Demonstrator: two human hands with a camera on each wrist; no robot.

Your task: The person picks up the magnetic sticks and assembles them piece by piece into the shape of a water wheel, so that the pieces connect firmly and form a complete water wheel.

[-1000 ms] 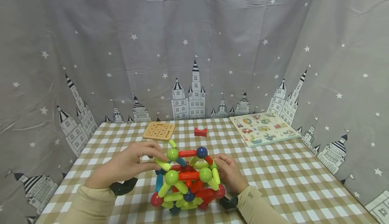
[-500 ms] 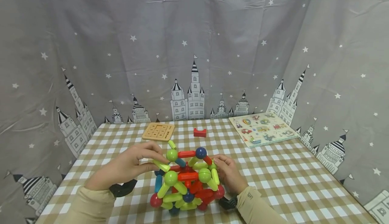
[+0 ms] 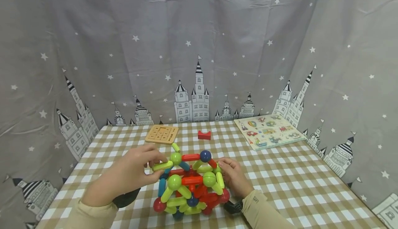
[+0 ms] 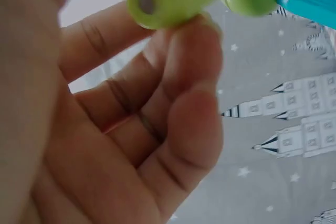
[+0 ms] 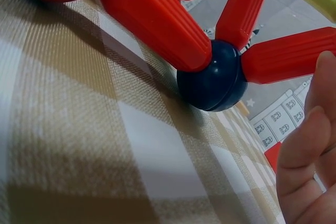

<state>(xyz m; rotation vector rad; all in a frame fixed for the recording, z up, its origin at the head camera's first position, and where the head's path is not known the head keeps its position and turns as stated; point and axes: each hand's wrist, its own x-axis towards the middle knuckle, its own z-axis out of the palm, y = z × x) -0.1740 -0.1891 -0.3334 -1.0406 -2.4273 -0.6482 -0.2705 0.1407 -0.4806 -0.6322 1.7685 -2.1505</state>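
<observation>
A frame of magnetic rods and balls stands on the table in front of me, in red, blue and yellow-green. My left hand pinches a yellow-green magnetic rod at the frame's upper left. The rod's far end meets a green ball; in the left wrist view its near end shows a silver magnet. At the frame's right side, my right hand holds it near another green ball. The right wrist view shows fingertips against a red rod and a dark blue ball low down.
Behind the frame lie a wooden number puzzle and a red notched block. A picture puzzle board lies at the back right. The checked tablecloth ends at a grey curtain.
The rod in my left hand has swung round: its inner end has risen from near the front green ball to the rear one. My right hand has stayed in place.
</observation>
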